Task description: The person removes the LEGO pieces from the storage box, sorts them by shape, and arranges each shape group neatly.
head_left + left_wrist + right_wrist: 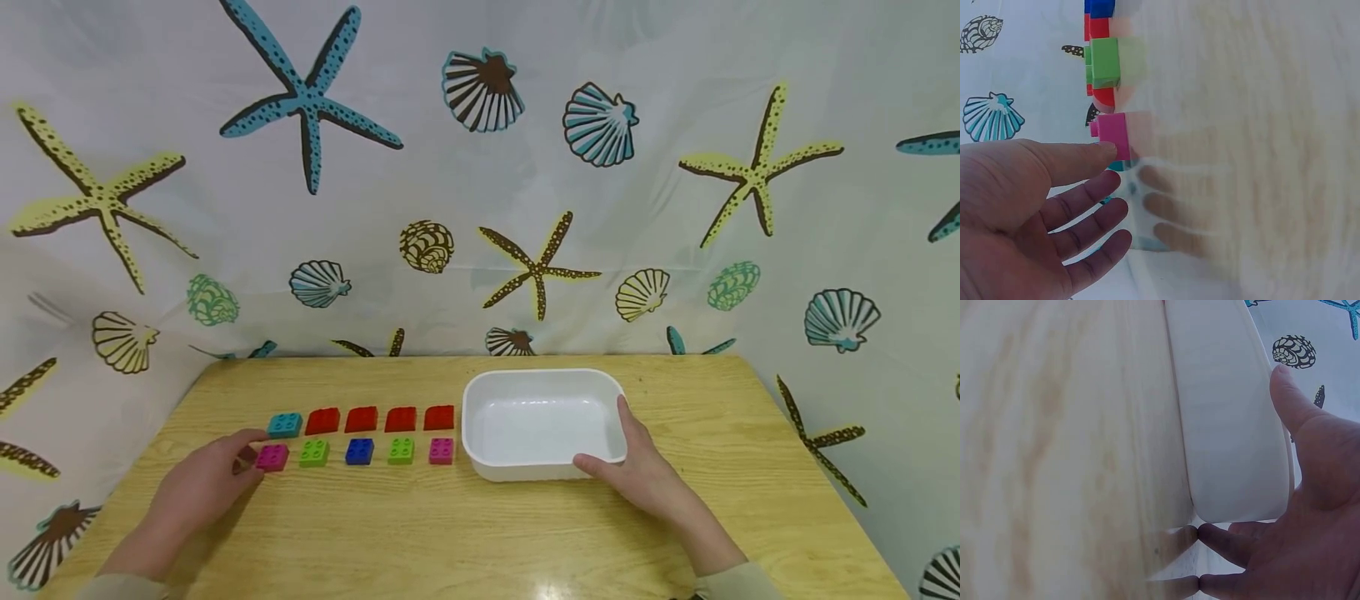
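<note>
My left hand is at the left end of two rows of toy building bricks. Its thumb lies against the side of a pink brick, and the forefinger reaches round behind; the other fingers stand spread below in the left wrist view. Just behind that brick sits a teal brick. At the right, my right hand holds the near right corner of a white plastic tub. The thumb lies at the tub's front rim, with the fingers along its right end. The tub's inside shows bare white.
Along the front row stand a green brick, a blue brick, another green brick and a second pink brick. Several red bricks, one a curved red brick, line the back row. A patterned cloth hangs behind the wooden table.
</note>
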Action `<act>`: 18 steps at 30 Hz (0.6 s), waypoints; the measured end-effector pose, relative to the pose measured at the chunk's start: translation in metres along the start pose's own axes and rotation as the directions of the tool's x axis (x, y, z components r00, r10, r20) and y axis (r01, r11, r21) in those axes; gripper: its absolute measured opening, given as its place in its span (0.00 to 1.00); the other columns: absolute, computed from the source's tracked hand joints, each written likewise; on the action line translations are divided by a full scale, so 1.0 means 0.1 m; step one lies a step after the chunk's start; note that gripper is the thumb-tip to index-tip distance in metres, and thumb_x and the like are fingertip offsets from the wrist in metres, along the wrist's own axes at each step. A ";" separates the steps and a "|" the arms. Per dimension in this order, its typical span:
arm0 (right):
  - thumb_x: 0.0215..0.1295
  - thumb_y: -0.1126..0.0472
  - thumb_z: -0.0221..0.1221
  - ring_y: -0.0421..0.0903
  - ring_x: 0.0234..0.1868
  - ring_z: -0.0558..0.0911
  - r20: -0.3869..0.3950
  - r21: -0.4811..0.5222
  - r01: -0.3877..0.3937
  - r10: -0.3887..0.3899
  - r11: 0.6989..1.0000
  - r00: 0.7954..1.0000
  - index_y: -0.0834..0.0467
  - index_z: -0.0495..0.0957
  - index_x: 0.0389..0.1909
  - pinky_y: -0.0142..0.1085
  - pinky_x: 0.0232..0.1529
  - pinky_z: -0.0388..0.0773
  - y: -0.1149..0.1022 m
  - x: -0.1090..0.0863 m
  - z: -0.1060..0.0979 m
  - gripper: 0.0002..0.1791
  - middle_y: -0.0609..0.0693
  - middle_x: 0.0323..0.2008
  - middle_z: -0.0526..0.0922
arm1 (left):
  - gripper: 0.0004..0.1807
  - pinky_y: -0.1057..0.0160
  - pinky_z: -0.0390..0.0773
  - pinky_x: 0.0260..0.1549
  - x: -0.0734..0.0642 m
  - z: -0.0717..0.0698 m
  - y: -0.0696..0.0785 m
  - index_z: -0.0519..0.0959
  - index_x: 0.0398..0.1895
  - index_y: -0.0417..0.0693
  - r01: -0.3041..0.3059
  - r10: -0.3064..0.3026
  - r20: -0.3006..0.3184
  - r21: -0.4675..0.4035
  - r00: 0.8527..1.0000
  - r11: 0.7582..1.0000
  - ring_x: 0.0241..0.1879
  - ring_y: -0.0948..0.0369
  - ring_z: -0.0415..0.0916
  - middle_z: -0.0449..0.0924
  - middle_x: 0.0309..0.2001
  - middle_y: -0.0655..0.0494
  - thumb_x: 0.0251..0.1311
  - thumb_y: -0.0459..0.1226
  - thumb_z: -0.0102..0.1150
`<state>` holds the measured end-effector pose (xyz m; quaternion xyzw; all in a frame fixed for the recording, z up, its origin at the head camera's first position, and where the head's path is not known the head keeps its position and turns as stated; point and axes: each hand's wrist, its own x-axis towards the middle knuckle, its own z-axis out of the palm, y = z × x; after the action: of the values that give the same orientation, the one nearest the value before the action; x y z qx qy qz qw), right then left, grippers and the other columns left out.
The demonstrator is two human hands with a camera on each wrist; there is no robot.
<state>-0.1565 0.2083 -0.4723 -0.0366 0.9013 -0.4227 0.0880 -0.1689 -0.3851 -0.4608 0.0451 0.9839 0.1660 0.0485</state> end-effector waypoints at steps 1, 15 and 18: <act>0.71 0.33 0.71 0.74 0.85 0.52 0.001 -0.003 0.000 0.000 1.000 1.000 0.60 0.29 0.90 0.69 0.81 0.54 -0.01 0.00 0.00 0.72 0.72 0.87 0.41 | 0.28 0.33 0.85 0.46 -0.01 -0.02 0.01 0.76 0.71 0.34 -0.003 0.003 -0.004 0.000 1.000 1.000 0.49 0.40 0.85 0.88 0.50 0.38 0.72 0.35 0.71; 0.72 0.35 0.71 0.74 0.86 0.47 0.008 -0.003 0.024 -0.024 1.000 1.000 0.60 0.28 0.90 0.68 0.82 0.50 0.00 0.00 0.00 0.71 0.73 0.87 0.39 | 0.28 0.32 0.83 0.54 -0.13 -0.09 0.86 0.80 0.71 0.40 -0.188 0.187 -0.192 0.015 0.963 0.982 0.58 0.35 0.82 0.83 0.63 0.35 0.71 0.37 0.75; 0.72 0.35 0.71 0.75 0.85 0.47 0.007 -0.003 0.028 -0.028 1.000 1.000 0.59 0.28 0.90 0.69 0.82 0.50 0.00 0.00 0.01 0.71 0.73 0.87 0.39 | 0.27 0.34 0.84 0.55 -0.18 -0.07 1.15 0.81 0.71 0.43 -0.237 0.232 -0.222 0.003 0.947 0.971 0.60 0.37 0.81 0.83 0.64 0.38 0.71 0.37 0.75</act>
<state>-0.1567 0.2076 -0.4731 -0.0508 0.9010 -0.4223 0.0854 -0.1437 -0.2808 -0.4149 0.1425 0.9688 0.1861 -0.0804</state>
